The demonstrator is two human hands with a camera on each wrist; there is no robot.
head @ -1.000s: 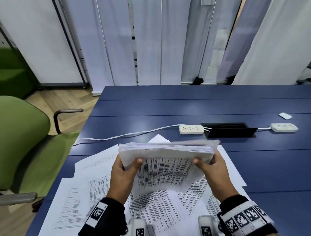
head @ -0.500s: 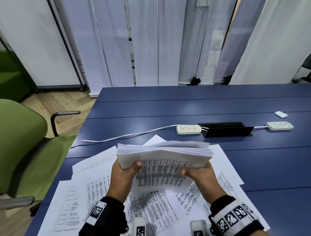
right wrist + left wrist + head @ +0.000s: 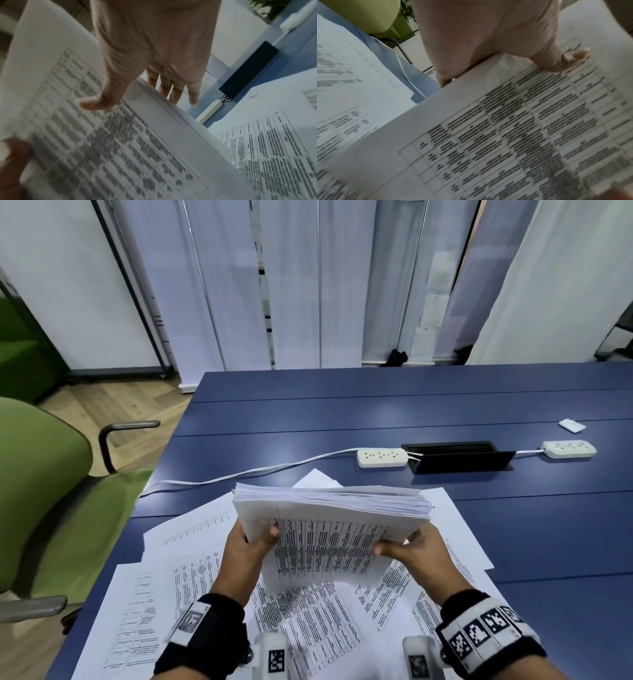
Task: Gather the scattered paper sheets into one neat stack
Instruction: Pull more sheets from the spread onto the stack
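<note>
- Stretching across most of my view is the blue desk (image 3: 394, 412), its near left part covered with loose printed sheets (image 3: 144, 611) that overlap at odd angles.
- Off my left side stands a green chair (image 3: 37, 474) with a grey armrest, pulled close to the desk edge.
- I hold the thick stack of paper (image 3: 329, 508) above the loose sheets, tilted so its printed table faces me and its far edge shows as a band of many page ends.
- My left hand (image 3: 246, 553) grips the stack's left edge: thumb (image 3: 573, 58) pressed on the printed face, fingers curled behind the pages where I cannot see them.
- My right hand (image 3: 416, 556) pinches the stack's right edge, thumb (image 3: 92, 102) flat on the front and the four fingers reaching along the back.
- A black cable box (image 3: 459, 457) sits recessed in the desk beyond the stack.
- One white power strip (image 3: 382, 457) lies just left of that box, its cord trailing toward the desk's left edge; a second power strip (image 3: 568, 449) lies to the right.
- A small white object (image 3: 571, 425) lies farther back near the right edge; too small to tell what it is.
</note>
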